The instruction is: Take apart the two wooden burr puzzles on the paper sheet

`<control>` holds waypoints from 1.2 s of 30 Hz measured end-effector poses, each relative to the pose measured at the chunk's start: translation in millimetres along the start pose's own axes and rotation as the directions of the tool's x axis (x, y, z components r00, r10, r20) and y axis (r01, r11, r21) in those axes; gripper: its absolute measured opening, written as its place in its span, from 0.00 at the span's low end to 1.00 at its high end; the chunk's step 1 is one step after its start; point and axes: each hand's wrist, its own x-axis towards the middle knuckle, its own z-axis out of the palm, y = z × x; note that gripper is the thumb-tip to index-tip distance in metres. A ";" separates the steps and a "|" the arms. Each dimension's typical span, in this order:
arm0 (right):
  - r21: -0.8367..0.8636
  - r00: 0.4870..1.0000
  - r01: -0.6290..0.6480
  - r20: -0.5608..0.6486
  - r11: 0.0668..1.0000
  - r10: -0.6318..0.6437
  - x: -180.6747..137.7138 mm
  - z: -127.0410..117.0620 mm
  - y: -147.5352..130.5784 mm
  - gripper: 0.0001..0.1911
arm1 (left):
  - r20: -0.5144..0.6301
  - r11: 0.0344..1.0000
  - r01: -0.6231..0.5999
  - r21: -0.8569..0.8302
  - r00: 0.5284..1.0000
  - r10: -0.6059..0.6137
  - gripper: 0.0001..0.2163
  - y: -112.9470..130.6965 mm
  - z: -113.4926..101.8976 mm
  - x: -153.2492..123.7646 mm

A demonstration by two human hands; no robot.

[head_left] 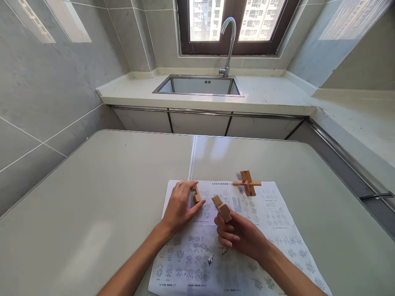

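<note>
My left hand pinches a small notched wooden puzzle block between thumb and fingers, low over the printed sheet. In my right hand is another wooden puzzle piece, tilted, with a step cut along it. The two pieces are apart, a short gap between them. Beyond my right hand, a cross of joined wooden pieces lies at the sheet's far edge, with a rod-like bar running sideways through it. Rows of small line diagrams cover the sheet.
The sheet lies on a pale table with a seam down its middle. Two small black-and-white scraps or marks show near the sheet's centre. Behind the table are a counter with a sink, a tap and a window.
</note>
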 end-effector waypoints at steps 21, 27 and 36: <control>-0.124 0.997 0.071 0.000 0.990 -0.071 1.8 -1.0 5.0 0.24 | 0.220 0.680 0.076 -0.729 0.967 0.128 0.35 27.7 -12.1 -6.7; -0.183 0.993 0.106 0.073 0.977 -0.094 2.5 -4.1 9.8 0.24 | 0.396 0.614 0.213 -0.760 0.901 0.177 0.38 30.5 -10.5 -9.3; -0.214 0.990 0.117 0.107 0.970 -0.096 1.0 -0.1 7.9 0.19 | 0.423 0.502 0.299 -0.812 0.893 0.153 0.34 25.6 -7.1 -8.6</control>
